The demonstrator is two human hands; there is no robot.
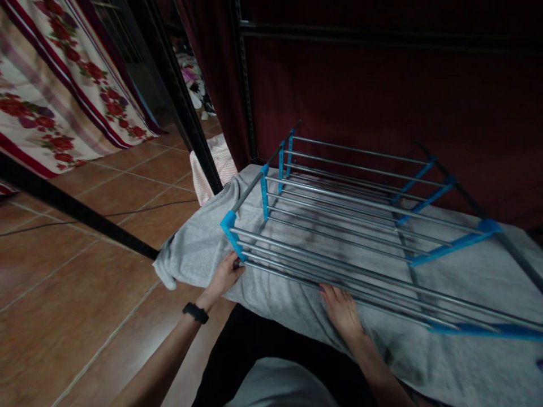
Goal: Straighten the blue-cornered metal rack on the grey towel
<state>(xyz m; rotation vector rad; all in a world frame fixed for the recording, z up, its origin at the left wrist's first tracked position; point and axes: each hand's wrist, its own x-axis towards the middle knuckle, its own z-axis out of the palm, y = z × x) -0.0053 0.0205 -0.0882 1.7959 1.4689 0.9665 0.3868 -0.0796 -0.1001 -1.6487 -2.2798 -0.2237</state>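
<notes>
A shoe rack [331, 195] of grey metal tubes and blue plastic brackets lies on its side over a grey blanket [190, 243]. At its near left corner, my left hand [224, 275] closes around the end of the lowest tube, just below a blue bracket [233, 237]. My right hand [340, 308] is on the near tube further right, with its fingers curled at the bar and the tips hidden by it. A dark band is on my left wrist.
Black metal posts [186, 102] of a frame stand at the left and back. Dark red curtains [360, 102] hang behind the rack. On the left are a floral cloth [63, 96], a tiled floor [106, 282] with a thin cable, and a striped cloth [212, 167].
</notes>
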